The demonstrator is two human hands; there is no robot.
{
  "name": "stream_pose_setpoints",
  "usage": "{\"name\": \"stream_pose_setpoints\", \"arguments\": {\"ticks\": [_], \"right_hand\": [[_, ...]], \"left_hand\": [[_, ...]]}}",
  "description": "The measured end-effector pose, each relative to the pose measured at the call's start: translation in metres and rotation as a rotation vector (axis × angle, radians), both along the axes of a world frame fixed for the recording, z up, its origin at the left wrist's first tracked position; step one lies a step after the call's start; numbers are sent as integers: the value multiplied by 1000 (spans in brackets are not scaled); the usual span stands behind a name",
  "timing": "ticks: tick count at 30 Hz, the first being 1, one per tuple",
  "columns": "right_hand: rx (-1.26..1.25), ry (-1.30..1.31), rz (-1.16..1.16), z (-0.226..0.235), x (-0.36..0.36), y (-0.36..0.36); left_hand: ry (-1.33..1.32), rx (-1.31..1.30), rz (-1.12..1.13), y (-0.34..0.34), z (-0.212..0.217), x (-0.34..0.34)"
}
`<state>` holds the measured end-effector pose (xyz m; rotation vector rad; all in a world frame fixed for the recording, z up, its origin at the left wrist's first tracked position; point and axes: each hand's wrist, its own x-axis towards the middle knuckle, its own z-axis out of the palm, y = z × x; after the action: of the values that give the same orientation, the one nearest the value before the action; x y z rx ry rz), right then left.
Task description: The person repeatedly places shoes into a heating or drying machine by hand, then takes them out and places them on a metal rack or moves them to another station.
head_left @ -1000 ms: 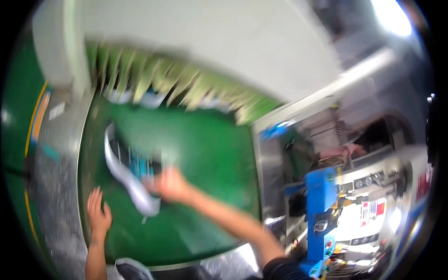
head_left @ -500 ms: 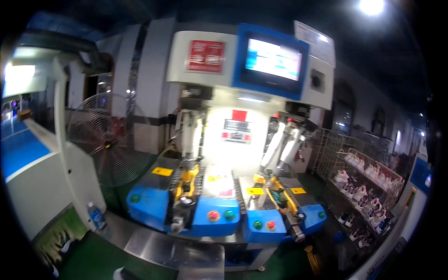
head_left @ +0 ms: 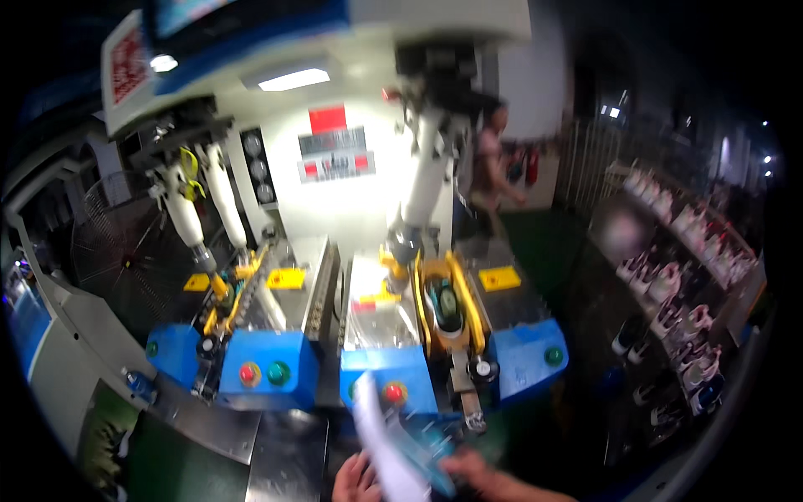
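Low in the head view, both of my hands are at a motion-blurred shoe with a long white sole and a teal upper. My left hand has curled fingers against the sole side. My right hand pinches the teal side. Just beyond them stands a two-station press machine with blue front housings. In its right station, a dark and teal shoe sits between yellow clamp arms. Yellow clamps also show in the left station, where I cannot make out a shoe.
Red and green buttons face me on the housings. A metal ledge juts out at front left, with a blue bottle beyond it. Racks of shoes line the right. A person is behind the machine; a large fan stands left.
My view has swung closer to the machine and toward its right station. Both hands and the blurred shoe have come into view from below. A person has appeared behind the machine.
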<state>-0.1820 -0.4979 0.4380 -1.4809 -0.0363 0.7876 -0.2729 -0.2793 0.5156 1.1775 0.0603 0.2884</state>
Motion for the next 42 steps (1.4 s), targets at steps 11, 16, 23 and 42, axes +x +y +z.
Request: {"name": "stream_pose_setpoints", "arguments": {"ticks": [11,16,23,42], "right_hand": [[439,-65,-1109,42,22,-167],[336,-10,-1200,31,10,-180],[322,-5,-1206,33,24,-179],[168,370,-246,138,319,-40]], "left_hand": [[332,649,-320,-98,-2,315],[270,1383,265,-136,-70,444],[74,1280,0,-101,-85,451],[225,-70,75,42,27,38]]}}
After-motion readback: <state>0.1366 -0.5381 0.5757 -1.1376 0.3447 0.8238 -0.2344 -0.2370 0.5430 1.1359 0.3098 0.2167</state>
